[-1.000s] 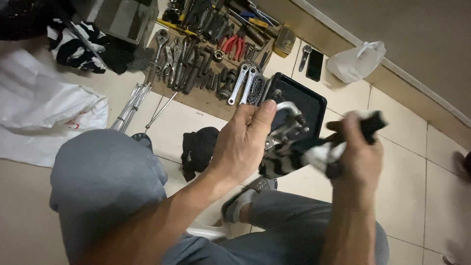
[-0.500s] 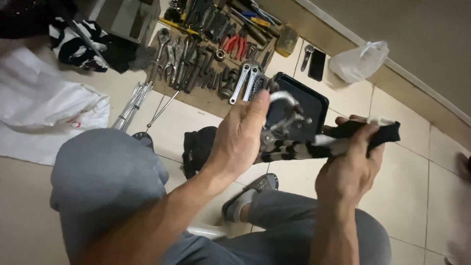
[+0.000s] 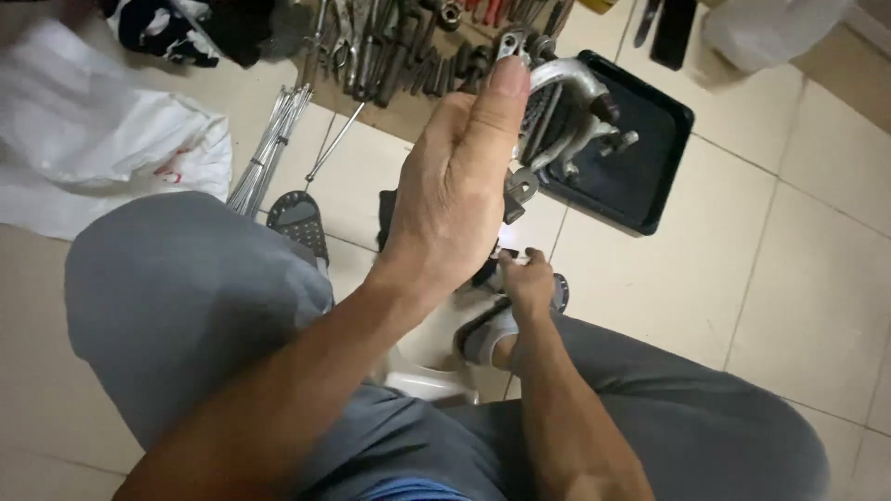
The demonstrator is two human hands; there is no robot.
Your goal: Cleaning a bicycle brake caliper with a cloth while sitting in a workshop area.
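Since half a second ago, the right hand [image 3: 527, 286] has dropped from beside the left to low near the sandalled foot [image 3: 492, 329], and the black-handled piece it gripped no longer shows. Its fingers curl against something small and dark that I cannot make out, so whether it grips is unclear. Above it, the left hand [image 3: 459, 186] is raised, thumb up, clamped on a silver bicycle brake caliper [image 3: 571, 111], which juts out past the fingers. Beyond the caliper lies a black tray [image 3: 640, 176]; further off, a spread of wrenches [image 3: 390, 46]. Left of the left hand lies a bundle of spokes [image 3: 269, 148].
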